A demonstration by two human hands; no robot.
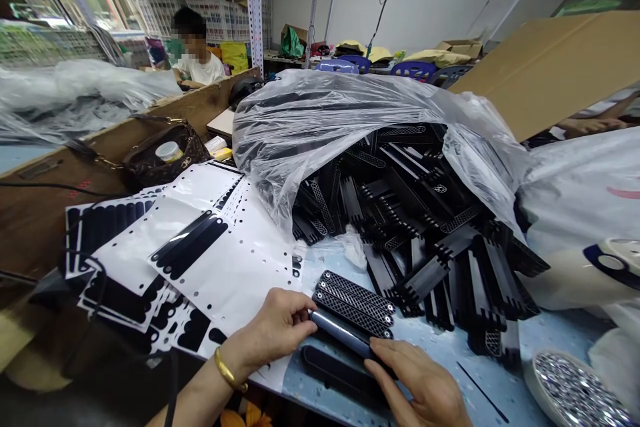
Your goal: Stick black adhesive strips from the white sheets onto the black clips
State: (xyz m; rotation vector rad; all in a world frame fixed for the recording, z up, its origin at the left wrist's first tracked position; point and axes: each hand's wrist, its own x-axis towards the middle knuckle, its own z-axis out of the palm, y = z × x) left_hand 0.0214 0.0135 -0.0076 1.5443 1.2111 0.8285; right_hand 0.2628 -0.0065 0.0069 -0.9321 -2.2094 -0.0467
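A long glossy dark strip (343, 335) lies slantwise between my two hands, over the blue table. My left hand (283, 323), with a gold bangle at the wrist, pinches its left end between thumb and fingertips. My right hand (420, 380) grips the other end, thumb on the near side and fingers on the far side. Just beyond the strip sits a black ribbed part (355, 303) with mesh-patterned bars and round holes at their ends. Nearer to me lies a black rounded bar (340, 370), partly hidden by my right hand.
A clear plastic bag (320, 110) spills many black slotted parts (450, 267). White sheets with black rounded stickers (190, 243) are piled at left, near a brown handbag (163, 153). A bowl of shiny metal pieces (575, 380) and a thin black rod (483, 392) are at right. Another person (200, 57) sits behind.
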